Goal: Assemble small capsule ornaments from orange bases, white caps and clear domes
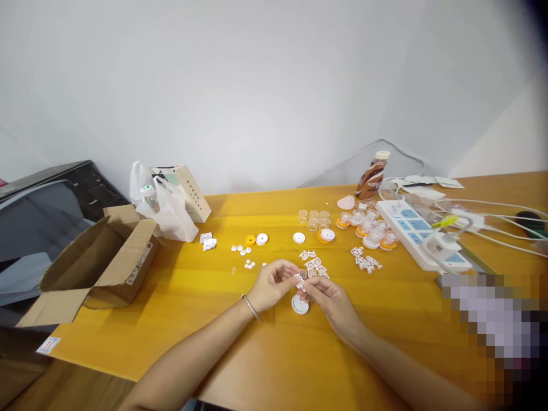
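Between my two hands is a small white plastic piece, pinched by the fingertips of both. My left hand grips it from the left, with a thin bangle on the wrist. From the right, my right hand holds its other side. Just below the fingers lies a round white disc on the table. Beyond the hands is a cluster of white cut-out plastic pieces, partly hidden by my fingers. Further back sit a white disc and a white disc on an orange one.
Clear cups and assembled clear-and-orange pieces stand back right, near a brown bottle and a power strip. Small white caps lie left of centre. An open cardboard box and a plastic bag occupy the left.
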A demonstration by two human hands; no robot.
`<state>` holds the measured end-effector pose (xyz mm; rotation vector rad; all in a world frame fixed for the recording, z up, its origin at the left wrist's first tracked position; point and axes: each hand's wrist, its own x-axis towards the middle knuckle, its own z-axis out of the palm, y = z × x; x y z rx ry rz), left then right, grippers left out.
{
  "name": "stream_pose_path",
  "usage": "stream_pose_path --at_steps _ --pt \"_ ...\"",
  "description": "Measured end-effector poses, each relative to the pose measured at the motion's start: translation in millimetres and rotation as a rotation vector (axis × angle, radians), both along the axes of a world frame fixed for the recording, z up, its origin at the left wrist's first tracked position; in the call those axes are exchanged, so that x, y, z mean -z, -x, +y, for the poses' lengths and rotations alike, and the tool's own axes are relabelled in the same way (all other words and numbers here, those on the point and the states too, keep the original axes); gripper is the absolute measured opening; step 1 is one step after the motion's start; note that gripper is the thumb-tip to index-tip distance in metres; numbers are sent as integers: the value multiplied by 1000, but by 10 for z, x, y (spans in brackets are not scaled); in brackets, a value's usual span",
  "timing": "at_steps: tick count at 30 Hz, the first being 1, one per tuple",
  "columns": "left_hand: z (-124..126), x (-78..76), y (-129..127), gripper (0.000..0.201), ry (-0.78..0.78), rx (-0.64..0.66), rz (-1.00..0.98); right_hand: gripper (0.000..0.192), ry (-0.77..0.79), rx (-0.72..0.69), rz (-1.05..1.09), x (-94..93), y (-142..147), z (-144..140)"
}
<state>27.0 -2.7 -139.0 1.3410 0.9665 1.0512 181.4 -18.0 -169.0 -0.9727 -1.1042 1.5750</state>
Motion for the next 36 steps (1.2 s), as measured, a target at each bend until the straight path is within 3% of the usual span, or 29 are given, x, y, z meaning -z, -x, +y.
stream_pose_path --at_steps 8,12,15,17,22,36 --pt "9 22 17 35 -39 -1 29 26 -82 -26 -126 -22 -29 11" --pt "36 -41 140 30 -107 66 133 21 -320 -5 -324 1 -91 -33" --pt "37 -110 227 26 -182 163 277 37 -527 -94 -542 38 -112 -85" --pt "28 -135 251 24 -232 236 355 37 -585 -164 -636 52 -106 -109" --pt "-4 -122 216 17 -371 335 529 22 -589 -198 -673 32 -76 -109" --pt "-73 -128 169 12 -522 405 667 20 -580 -131 -599 26 -65 -97"
